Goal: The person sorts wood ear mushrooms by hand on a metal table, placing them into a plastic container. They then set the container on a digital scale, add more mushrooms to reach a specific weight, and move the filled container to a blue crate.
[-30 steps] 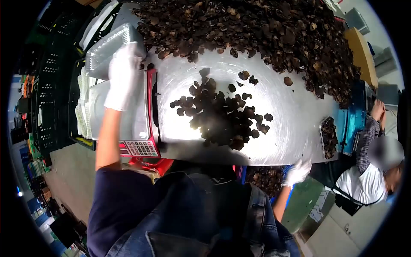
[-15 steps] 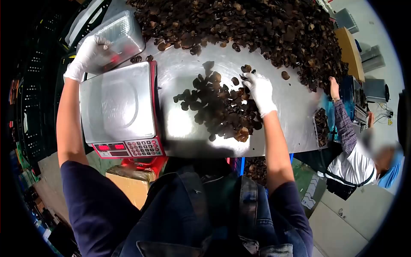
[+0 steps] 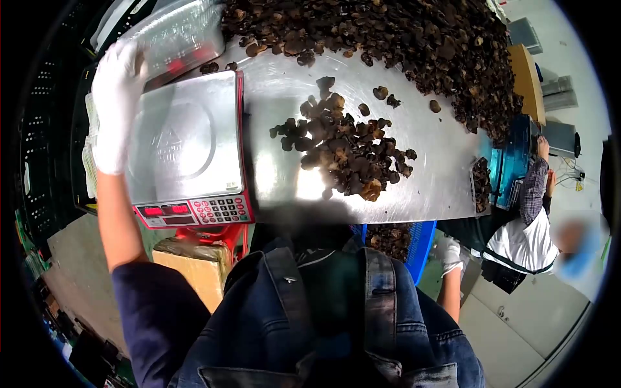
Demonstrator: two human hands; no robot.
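Observation:
My left hand (image 3: 118,97), in a white glove, is raised over the left edge of the digital scale (image 3: 178,139). Its fingers bend beside the clear plastic container (image 3: 184,42); whether they touch it is not clear. The scale's pan holds nothing, and its red display is lit. My right hand (image 3: 449,253), gloved too, is low beyond the table's front edge, next to a blue crate (image 3: 422,249). Its fingers are blurred and partly hidden. Between the hands, a loose pile of dark wood ear mushrooms (image 3: 352,152) lies on the metal table (image 3: 440,181).
A big heap of wood ear mushrooms (image 3: 388,39) covers the table's far side. On the right, another person (image 3: 527,239) works by a blue container (image 3: 511,155). A cardboard box (image 3: 525,77) borders the heap. Below the scale stands a wrapped carton (image 3: 191,265).
My right hand has left the small pile and dropped past the table's front edge to the blue crate. My left hand has drawn back leftward from the plastic container. The view has shifted slightly.

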